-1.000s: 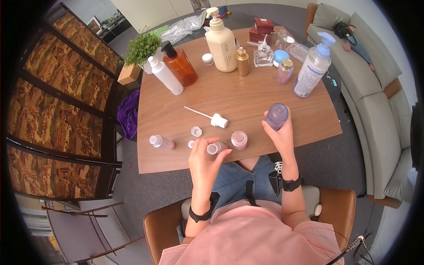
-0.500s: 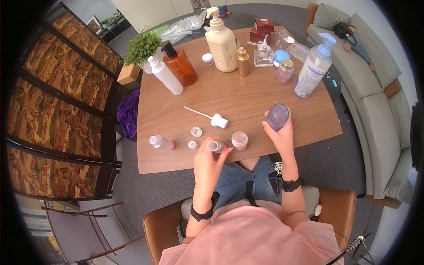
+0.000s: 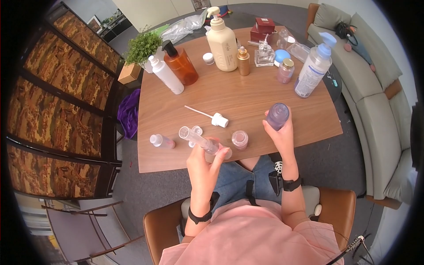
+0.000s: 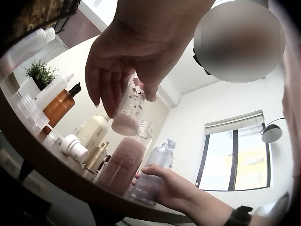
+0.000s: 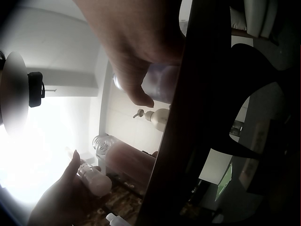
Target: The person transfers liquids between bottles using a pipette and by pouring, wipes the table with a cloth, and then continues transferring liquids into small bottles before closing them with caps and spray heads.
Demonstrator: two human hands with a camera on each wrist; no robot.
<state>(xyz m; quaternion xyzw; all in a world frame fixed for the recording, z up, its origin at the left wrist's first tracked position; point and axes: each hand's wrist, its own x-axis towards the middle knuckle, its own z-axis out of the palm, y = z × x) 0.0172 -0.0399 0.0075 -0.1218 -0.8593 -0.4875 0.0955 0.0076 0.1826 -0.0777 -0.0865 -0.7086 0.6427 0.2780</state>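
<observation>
A small patterned bottle (image 3: pixel 213 146) is held tilted by the left hand (image 3: pixel 202 167), pinched between thumb and fingers, and two caps (image 3: pixel 198 129) on the bench (image 3: pixel 247 95) are partly hidden by it. The purple bottle (image 3: pixel 278 115) is gripped by the right hand's (image 3: pixel 283 136) curled fingers; between them an upright pink bottle (image 3: pixel 240 139) is seen, a white pump (image 3: pixel 219 120) beyond.

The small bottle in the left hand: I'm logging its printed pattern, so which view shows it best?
The left wrist view: the small bottle is close there, its reddish print plain. The head view shows it tilted in the left hand, print unclear. The right wrist view shows it smaller, print faint.
</observation>
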